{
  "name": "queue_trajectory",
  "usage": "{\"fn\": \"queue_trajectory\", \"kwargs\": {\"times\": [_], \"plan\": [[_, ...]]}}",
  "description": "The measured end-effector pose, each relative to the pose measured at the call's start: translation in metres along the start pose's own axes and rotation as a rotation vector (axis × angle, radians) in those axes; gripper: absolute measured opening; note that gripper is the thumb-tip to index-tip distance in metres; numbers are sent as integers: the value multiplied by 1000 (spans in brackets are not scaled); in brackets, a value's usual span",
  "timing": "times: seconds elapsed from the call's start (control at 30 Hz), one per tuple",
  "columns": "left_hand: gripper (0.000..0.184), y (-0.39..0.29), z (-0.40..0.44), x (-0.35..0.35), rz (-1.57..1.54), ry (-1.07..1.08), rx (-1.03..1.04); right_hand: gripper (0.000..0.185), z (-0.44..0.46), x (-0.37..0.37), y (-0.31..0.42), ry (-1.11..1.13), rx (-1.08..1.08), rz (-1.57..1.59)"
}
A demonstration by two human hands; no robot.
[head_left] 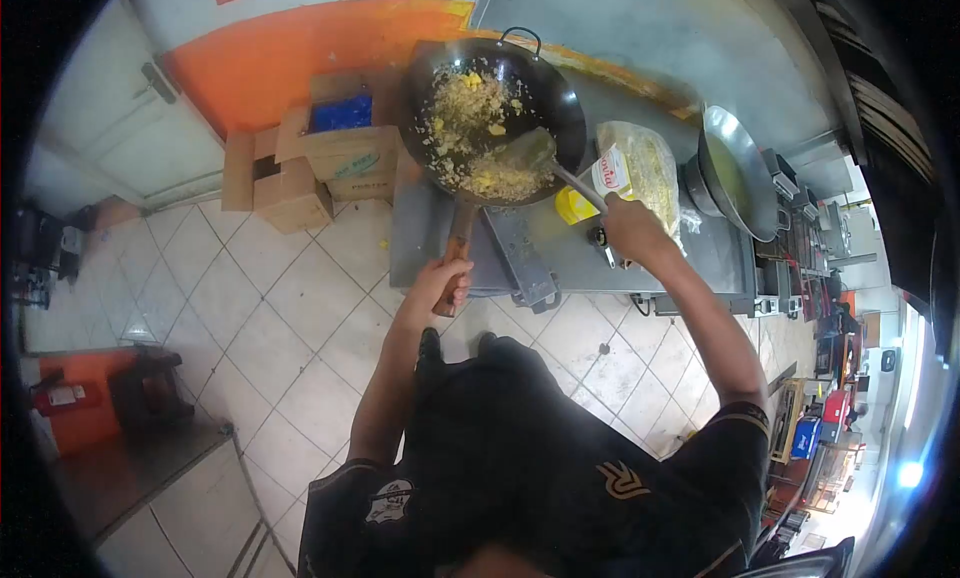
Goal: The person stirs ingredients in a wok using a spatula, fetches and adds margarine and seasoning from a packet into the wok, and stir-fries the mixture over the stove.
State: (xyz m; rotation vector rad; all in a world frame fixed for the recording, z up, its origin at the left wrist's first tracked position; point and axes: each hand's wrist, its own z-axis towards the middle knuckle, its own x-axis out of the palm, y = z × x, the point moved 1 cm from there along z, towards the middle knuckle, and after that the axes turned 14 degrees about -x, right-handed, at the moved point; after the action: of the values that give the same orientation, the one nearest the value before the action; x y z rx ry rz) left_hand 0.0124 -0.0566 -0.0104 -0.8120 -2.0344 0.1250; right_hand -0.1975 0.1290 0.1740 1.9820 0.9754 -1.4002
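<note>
A large dark wok (555, 93) holds fried rice (470, 113) with yellow pieces in it. My left hand (443, 283) is wrapped round the wok's wooden handle (462, 228). In my right hand (636, 230) is the metal handle of a spatula (577, 186), whose broad blade rests in the rice at the wok's right side. Just right of the wok lies a clear plastic bag (655, 168) of pale yellow food, beside a yellow and white package (607, 178) with red lettering.
A steel counter (700, 263) runs under the wok. On it, a large metal pan (735, 168) stands at the right. Cardboard boxes (290, 200) sit on the tiled floor (270, 318) at the left. A fire extinguisher (68, 398) and a low cabinet (190, 508) are at lower left.
</note>
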Motion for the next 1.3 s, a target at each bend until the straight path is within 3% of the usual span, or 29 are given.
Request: {"fn": "queue_trajectory", "kwargs": {"times": [0.07, 0.13, 0.2, 0.27, 0.43, 0.53, 0.6, 0.63, 0.67, 0.73, 0.8, 0.9, 1.0, 1.03, 1.1, 1.23, 1.3], "plan": [[19, -1, 3, -3, 12, 6, 2, 30, 35, 31, -22, -16, -9, 123], [18, 0, 3, -2, 20, 9, 1, 29, 66, 18, -20, 178, 107, 540], [18, -1, 0, 0, 19, 7, 10, 29, 110, 57, -31, -208, -118, 355], [18, 1, 5, -6, 34, -2, -8, 31, 133, 72, -10, -328, -385, 54], [17, 2, 1, -1, 10, -27, 8, 33, 55, -5, 59, 112, -299, 209], [17, 2, 2, -1, -5, 12, 21, 41, 41, 0, -3, 231, -272, 196], [17, 1, 2, -2, -5, 24, 37, 36, 5, -51, 2, 170, -379, 22], [18, 0, 1, -1, -18, 9, 22, 30, -7, -82, 10, 336, -162, 59], [18, -1, -1, 1, -31, -7, 7, 38, -13, -100, 13, 497, 57, 96], [19, -2, 0, 5, -52, -10, -4, 50, -3, -98, 12, 705, 15, -73], [19, 0, 0, 8, -69, 11, -4, 65, 18, -80, 12, 735, -83, -176], [19, 4, 4, 14, -57, 35, 18, 40, 82, -33, 10, 508, -183, -152], [19, 2, -4, 16, -44, 6, -14, 36, 110, -29, -16, 310, -357, -168], [19, 1, -5, 15, -32, 10, -16, 36, 88, -67, -1, 441, -335, -167], [19, -1, -4, 12, -4, 24, -26, 35, 44, -112, 1, 618, -205, -124], [19, 3, 2, 10, -70, -11, -37, 33, 25, -124, 24, 629, 245, -169], [19, 3, 1, 10, -67, -41, -58, 31, 79, -43, -24, 352, -132, -298]]}}
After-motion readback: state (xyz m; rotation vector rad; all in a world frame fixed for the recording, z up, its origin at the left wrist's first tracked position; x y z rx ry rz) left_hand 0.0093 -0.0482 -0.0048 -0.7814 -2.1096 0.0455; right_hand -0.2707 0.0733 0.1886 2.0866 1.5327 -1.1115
